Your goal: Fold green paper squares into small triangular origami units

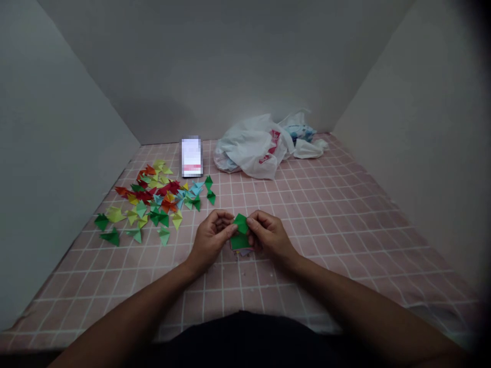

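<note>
Between my two hands is a small folded piece of green origami paper (240, 223) with a pointed top. My left hand (215, 234) pinches its left edge between thumb and fingers, the other fingers curled. On the opposite edge, my right hand (270, 236) grips it the same way. Just below lies a stack of square paper sheets (241, 243), green on top, with other colours peeking out at its lower edge. To the left spreads a pile of folded paper figures (169, 189) in red, orange, yellow, light blue and green.
A phone (191, 156) with a lit, blurred screen stands behind the paper figures. White plastic bags (253, 145) with red print lie against the back wall, a blue-patterned packet (301, 133) beside them. A pink checked cloth (345, 220) covers the surface, walled on three sides.
</note>
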The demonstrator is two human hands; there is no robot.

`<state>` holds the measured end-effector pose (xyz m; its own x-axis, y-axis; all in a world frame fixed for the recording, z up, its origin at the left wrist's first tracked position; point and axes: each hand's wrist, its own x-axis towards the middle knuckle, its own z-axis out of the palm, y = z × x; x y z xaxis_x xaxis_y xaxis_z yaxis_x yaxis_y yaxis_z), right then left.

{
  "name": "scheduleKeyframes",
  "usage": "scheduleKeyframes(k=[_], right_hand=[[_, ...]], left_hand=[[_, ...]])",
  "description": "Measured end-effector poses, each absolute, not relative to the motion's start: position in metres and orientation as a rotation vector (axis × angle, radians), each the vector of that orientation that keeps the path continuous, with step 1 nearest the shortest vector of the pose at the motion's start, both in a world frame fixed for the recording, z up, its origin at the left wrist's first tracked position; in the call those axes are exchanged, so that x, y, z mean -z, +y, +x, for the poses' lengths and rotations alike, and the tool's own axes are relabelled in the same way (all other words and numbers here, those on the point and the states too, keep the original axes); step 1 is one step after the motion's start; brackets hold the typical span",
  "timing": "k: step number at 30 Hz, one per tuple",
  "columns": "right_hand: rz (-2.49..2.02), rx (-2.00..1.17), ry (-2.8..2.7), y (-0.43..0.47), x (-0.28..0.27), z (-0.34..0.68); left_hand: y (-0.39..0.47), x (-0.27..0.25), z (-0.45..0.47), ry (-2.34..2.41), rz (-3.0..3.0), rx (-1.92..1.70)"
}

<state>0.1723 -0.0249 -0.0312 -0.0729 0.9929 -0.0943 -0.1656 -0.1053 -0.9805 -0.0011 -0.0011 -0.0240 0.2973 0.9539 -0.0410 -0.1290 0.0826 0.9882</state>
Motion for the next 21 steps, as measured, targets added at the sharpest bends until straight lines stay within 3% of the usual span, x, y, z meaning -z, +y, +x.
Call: scheduleKeyframes(k=[21], right_hand=[[-1.009,-1.320,-1.167,-0.0258,0.0299,0.1723]], left_hand=[[-0.0013,0.0258,-0.0039,0.989,1.257,-0.999]])
